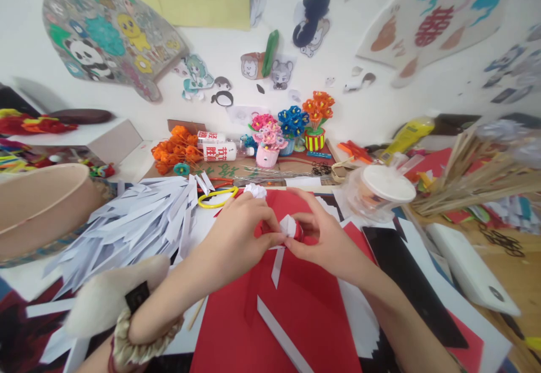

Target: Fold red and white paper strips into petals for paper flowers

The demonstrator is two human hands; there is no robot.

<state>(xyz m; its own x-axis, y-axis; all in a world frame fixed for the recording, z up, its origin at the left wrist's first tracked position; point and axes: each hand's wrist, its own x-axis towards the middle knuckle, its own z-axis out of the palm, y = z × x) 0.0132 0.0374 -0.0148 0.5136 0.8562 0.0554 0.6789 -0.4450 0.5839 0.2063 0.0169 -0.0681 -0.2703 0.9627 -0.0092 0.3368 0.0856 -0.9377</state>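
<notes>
My left hand (243,223) and my right hand (319,232) meet over a red sheet of paper (308,311). Between their fingertips is a small folded red and white paper piece (291,227), pinched from both sides. A white paper strip (278,269) hangs or lies just below it; I cannot tell whether the two are joined. Another white strip (283,333) lies slantwise on the red sheet nearer to me. Just beyond my left hand is a crumpled white piece (256,191), and a yellow-handled tool (217,197) lies beside it.
A big heap of white paper strips (139,215) spreads on the left, near a round tan bowl (46,204). To the right are a black phone-like slab (409,283), a white-lidded plastic tub (386,187) and a white device (471,266). Small potted craft flowers (268,142) stand at the back.
</notes>
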